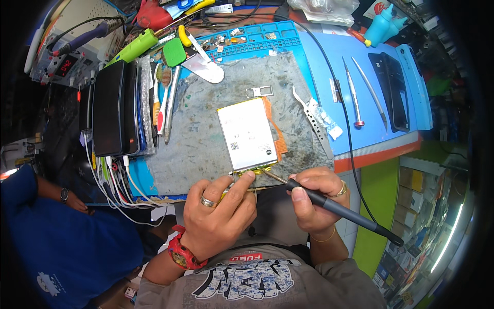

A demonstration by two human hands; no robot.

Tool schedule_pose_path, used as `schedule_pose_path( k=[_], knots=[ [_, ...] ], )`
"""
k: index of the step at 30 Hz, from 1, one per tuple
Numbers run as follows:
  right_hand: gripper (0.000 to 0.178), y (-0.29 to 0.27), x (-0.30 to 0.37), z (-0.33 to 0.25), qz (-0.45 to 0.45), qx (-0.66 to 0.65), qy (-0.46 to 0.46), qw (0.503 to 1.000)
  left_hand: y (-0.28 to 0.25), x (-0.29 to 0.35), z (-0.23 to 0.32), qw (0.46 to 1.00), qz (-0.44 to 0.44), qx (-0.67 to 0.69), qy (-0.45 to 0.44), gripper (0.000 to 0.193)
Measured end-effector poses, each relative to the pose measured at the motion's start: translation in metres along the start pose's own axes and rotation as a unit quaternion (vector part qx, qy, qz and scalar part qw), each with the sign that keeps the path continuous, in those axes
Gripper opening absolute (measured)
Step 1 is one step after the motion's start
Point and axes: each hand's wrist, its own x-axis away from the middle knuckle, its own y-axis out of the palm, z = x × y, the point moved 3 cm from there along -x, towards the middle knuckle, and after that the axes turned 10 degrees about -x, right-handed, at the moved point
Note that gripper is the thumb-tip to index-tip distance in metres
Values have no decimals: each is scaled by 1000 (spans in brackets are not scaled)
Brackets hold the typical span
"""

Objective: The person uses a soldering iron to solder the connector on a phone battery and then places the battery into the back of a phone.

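Note:
A flat white phone battery [247, 135] lies on the grey work mat, with a strip of yellow tape and small circuitry along its near edge. My left hand [221, 208] is closed at that near edge, its fingertips pressing on the yellow strip; the thumb is hidden. In my right hand [320, 198] is a soldering iron [342, 207] with a dark grip, held like a pen. Its metal tip points left and reaches the yellow strip beside my left fingertips. An orange film [277, 135] sticks out from under the battery's right side.
Curved tweezers [307, 109] and a small metal piece [259, 91] lie near the battery. Brushes [163, 98] and upright phones [109, 108] stand left. On the blue mat at right are a screwdriver [353, 95] and dark phone panel [393, 92]. The iron's black cable [337, 87] crosses there. A person [56, 232] is at left.

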Motion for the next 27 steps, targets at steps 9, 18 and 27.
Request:
schedule_pose_path(
  k=[9, 18, 27],
  knots=[
    [22, 2, -2, -1, -2, 15, -1, 1000, -1, -1, -1, 1000, 9, 0, 0, 11],
    [20, 3, -2, -1, -5, 11, 1, 1000, -2, -1, 0, 1000, 8, 23, -5, 17],
    [15, 1, 1, -1, -6, -23, 8, 1000, -3, 0, 0, 1000, 7, 28, -4, 20]
  ],
)
